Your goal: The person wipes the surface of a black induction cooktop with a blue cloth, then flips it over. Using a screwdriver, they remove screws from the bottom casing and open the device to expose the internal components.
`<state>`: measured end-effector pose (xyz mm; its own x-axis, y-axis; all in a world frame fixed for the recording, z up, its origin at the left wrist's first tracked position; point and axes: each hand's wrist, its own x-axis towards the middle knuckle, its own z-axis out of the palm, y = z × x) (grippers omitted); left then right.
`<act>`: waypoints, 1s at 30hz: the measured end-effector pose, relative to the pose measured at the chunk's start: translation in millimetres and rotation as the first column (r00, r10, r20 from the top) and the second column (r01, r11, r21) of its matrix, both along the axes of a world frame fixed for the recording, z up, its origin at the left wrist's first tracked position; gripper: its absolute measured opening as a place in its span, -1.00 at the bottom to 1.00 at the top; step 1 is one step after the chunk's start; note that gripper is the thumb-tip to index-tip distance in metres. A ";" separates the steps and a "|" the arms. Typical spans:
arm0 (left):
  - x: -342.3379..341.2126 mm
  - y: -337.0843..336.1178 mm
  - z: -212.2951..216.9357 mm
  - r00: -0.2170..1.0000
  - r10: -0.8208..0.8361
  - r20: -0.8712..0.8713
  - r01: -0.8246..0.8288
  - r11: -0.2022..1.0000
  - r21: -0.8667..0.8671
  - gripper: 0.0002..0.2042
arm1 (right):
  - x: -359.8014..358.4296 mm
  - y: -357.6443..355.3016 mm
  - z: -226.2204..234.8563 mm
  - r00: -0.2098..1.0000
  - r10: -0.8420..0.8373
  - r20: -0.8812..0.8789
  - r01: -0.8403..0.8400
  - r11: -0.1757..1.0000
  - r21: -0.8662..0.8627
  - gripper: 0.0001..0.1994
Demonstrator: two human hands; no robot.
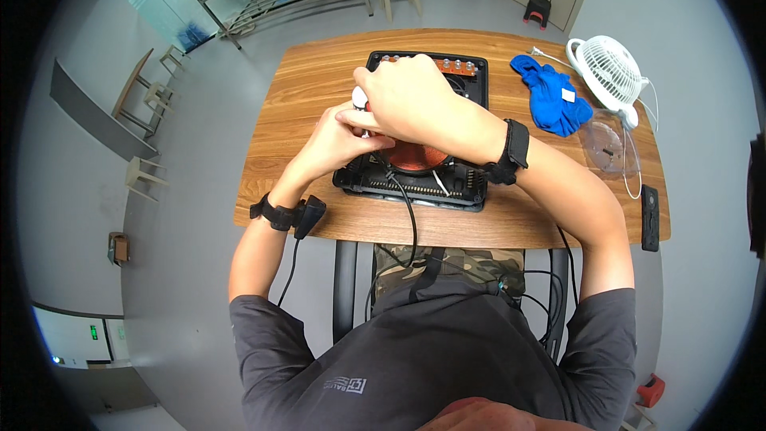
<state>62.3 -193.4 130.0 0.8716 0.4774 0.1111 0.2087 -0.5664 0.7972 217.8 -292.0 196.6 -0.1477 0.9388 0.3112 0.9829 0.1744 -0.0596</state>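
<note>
An opened black appliance casing, probably an induction cooker, lies on the table with a round copper-coloured coil in its middle. An orange-brown circuit board shows along its far edge. My right hand is curled over the casing's left half, its fingers closed around a tool with a rounded white end, the rest largely hidden. Just below and left, my left hand has its fingers pinched together near the tool's lower part; what they grip is hidden. A thin white lead sticks out beside the coil.
A black cord runs from the casing over the near table edge. At the right lie a blue cloth, a white fan, a clear round plastic cover and a dark flat bar.
</note>
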 end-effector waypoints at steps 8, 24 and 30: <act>2.8 -1.3 -2.3 0.988 -0.098 0.119 0.075 0.980 0.185 -0.68 | 8.7 -2.6 -17.4 0.996 0.071 -0.047 -0.061 0.979 0.196 -0.56; 6.3 -5.4 -12.0 0.997 0.060 0.042 -0.065 0.991 0.117 -0.68 | -6.5 -7.3 -9.2 0.997 0.037 -0.068 -0.027 0.990 0.138 -0.52; 10.2 -5.8 -10.5 0.997 -0.064 0.035 0.062 0.997 0.040 -0.67 | 2.0 -0.1 -16.2 0.995 -0.041 -0.095 0.050 0.994 0.094 -0.53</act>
<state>72.5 -199.2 119.5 0.8949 0.4166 0.1602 0.1434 -0.6082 0.7807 219.8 -292.1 180.4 -0.0722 0.9088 0.4110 0.9808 0.1394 -0.1361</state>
